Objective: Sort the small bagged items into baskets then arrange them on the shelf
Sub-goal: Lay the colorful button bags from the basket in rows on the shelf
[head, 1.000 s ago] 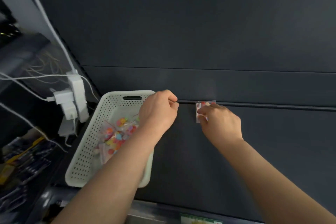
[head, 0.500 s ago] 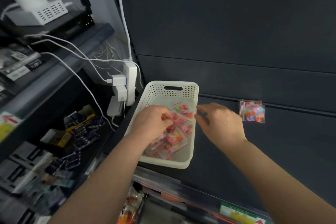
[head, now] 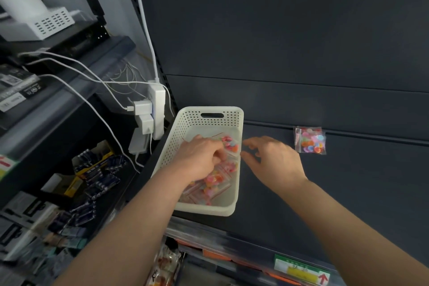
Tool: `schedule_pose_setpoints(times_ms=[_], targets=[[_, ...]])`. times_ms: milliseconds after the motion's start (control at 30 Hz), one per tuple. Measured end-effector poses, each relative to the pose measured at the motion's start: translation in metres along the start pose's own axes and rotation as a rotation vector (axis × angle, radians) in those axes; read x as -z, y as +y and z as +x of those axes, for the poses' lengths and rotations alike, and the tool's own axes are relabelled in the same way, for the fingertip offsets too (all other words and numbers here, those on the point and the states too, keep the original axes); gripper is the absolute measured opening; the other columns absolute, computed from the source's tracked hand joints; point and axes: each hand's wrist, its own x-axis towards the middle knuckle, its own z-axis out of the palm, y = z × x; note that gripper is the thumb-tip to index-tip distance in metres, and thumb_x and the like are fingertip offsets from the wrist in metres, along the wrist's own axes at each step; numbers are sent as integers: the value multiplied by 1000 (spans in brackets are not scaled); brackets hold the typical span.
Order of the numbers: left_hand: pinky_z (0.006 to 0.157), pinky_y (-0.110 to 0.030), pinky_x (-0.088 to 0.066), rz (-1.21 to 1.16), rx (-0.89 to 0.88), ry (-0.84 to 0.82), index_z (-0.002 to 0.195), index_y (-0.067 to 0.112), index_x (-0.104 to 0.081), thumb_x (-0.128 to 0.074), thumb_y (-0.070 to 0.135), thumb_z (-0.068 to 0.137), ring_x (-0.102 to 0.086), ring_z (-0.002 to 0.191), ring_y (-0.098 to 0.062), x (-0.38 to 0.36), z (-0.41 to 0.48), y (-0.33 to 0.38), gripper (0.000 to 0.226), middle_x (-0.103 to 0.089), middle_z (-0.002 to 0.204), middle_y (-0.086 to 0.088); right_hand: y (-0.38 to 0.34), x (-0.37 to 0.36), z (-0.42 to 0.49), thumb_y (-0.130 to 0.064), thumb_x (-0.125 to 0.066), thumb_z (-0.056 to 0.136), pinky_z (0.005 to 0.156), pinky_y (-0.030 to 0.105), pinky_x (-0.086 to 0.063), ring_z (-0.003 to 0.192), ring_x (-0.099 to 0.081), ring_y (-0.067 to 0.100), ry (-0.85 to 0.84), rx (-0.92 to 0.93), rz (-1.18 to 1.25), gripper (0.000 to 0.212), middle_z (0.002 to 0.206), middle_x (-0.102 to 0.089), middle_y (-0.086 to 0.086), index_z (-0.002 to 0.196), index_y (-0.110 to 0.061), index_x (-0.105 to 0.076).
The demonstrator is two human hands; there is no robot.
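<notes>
Several cables (head: pixel 76 72) trail down on the far left to a white power strip (head: pixel 157 109) with chargers plugged in, hanging just beside the white basket (head: pixel 210 209) on the dark shelf (head: pixel 348 193). Below that, boxes of batteries (head: pixel 99 169) crowd the neighbouring shelf.

Inside the basket lies a heap of small clear bags (head: pixel 213 181) of bright beads, overlapping one another. The left hand (head: pixel 199 160) is down among them, its grip curled shut on what looks like one bag near the top of the pile, though the fingers hide exactly how much they have hold of. To lift just one, I'd say pinch a corner or the sealed edge, not the slippery middle, and give a small shake so any bag clinging underneath drops back.

The right hand (head: pixel 274 160) hovers just outside the basket's right wall, fingers spread and holding nothing, apart from the bags. It seems ready to take the bag over, so the handover is best made above the basket, where a dropped bag lands safely.

Further right, one bag (head: pixel 310 140) already leans upright against the back panel, its top at the ledge running along it. The next bag would do well set just beside it, upright the same way, pressed lightly so it doesn't slide flat. Only one bag is out, so most of the arranging looks ahead.
</notes>
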Motion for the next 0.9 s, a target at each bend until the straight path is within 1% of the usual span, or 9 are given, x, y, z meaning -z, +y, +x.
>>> schedule_pose_setpoints(times_ms=[100,200,300,367,467,533,633,733,900], targets=[[99,-41,-40,98,1,-41,91,42,-60,-68,29,89,-44,118,-13,-10,-3,6,15,-56,118,13,-1,3,-3,-57,-51,88,71,31,-54,92,-63,10,15,28,43,41,106,-63,-12,124,-38,-56],[97,-41,-44,84,58,39,94,34,-60,-63,27,93,-48,112,-14,-11,-6,4,8,-59,113,10,-3,4,-6,-52,-52,89,70,30,-53,92,-63,10,-7,45,42,37,108,-63,-12,123,-37,-58],[86,-38,-52,-203,171,218,90,25,-56,-54,15,97,-58,93,-12,4,-9,-1,12,-61,95,11,2,5,-7,-35,-51,93,72,27,-51,93,-62,10,-4,11,72,29,109,-64,-12,121,-35,-60],[82,-36,-52,-421,225,313,89,22,-56,-51,13,97,-61,88,-14,16,-8,3,13,-62,91,9,4,9,-8,-27,-48,95,77,28,-51,96,-61,11,-16,-35,176,29,111,-65,-11,121,-32,-61],[83,-39,-55,-713,224,361,86,26,-56,-54,16,96,-66,89,-16,22,-4,27,15,-68,94,2,9,19,-14,-31,-41,100,84,33,-50,98,-61,13,-33,-133,452,28,107,-66,-8,120,-26,-61],[81,-41,-57,-838,201,348,84,25,-56,-54,13,95,-69,84,-17,17,0,51,17,-70,93,-1,17,27,-20,-41,-38,100,88,35,-50,97,-62,9,-38,-210,709,32,104,-67,-10,116,-26,-61],[77,-38,-58,-915,149,273,82,21,-54,-52,8,96,-71,78,-16,3,6,88,19,-71,85,-5,36,42,-32,-47,-50,94,80,25,-49,88,-65,-2,-12,-273,908,27,93,-71,-14,101,-28,-67],[77,-36,-58,-976,125,190,84,19,-55,-51,10,97,-70,78,-13,-12,11,115,16,-70,85,-2,55,56,-47,-37,-64,88,70,17,-45,77,-69,0,70,-333,900,16,79,-74,-12,85,-25,-74],[71,-27,-56,-1053,147,111,92,14,-55,-49,10,99,-70,81,-14,-28,16,143,10,-71,96,-7,88,63,-65,-33,-62,90,72,33,-55,71,-70,7,251,-544,792,25,67,-73,-7,71,-20,-72]])
